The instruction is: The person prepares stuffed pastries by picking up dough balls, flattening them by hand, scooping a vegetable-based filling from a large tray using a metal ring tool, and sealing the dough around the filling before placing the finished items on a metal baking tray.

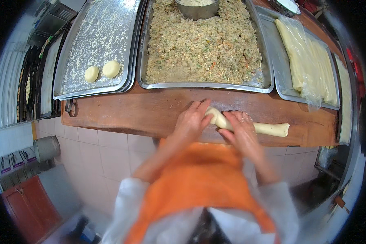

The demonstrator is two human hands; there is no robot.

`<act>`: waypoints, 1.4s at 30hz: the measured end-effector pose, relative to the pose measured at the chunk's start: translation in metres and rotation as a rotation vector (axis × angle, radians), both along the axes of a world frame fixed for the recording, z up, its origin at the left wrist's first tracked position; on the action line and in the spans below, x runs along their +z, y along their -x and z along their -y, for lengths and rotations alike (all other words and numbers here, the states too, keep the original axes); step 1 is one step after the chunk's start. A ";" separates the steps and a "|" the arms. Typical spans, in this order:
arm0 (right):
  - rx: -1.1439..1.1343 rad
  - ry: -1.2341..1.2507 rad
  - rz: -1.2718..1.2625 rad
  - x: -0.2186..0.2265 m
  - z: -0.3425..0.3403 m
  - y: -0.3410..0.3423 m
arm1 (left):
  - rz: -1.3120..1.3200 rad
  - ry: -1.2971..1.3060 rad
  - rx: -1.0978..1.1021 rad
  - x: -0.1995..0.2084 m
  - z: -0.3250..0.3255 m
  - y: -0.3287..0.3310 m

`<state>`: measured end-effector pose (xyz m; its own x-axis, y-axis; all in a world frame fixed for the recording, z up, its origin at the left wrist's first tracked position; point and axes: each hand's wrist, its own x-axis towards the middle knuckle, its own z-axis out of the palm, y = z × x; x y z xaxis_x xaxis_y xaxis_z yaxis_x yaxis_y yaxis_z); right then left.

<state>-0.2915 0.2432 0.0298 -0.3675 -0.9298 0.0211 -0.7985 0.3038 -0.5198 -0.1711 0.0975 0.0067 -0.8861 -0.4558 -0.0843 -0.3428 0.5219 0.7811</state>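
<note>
A long pale dough roll (271, 129) lies across the near part of the wooden work table (150, 112). My left hand (192, 121) is closed around its left end, the fingers partly hiding it. A short bulging stretch of dough shows between my hands. My right hand (240, 129) is closed over the roll further right, and the rest of it sticks out beyond that hand to a blunt end. Two round dough pieces (111, 69) sit on a flour-dusted metal tray (65, 83) at the left.
Behind my hands stands a large metal tray (207, 86) of crumbly filling, with a metal bowl (197, 11) in it. At the right, a tray (282, 89) holds long dough strips (299, 57) under clear plastic. A ring cutter (71, 107) lies at the table's left end.
</note>
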 end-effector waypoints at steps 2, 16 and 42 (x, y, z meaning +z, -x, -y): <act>0.013 -0.039 0.017 -0.006 -0.001 0.000 | 0.057 -0.038 -0.031 0.007 -0.002 -0.002; 0.049 0.230 0.304 0.005 0.002 0.017 | -0.069 -0.852 0.109 0.013 -0.011 0.015; 0.100 -0.055 -0.270 0.022 -0.011 0.036 | -0.093 0.658 -0.006 -0.001 0.010 -0.008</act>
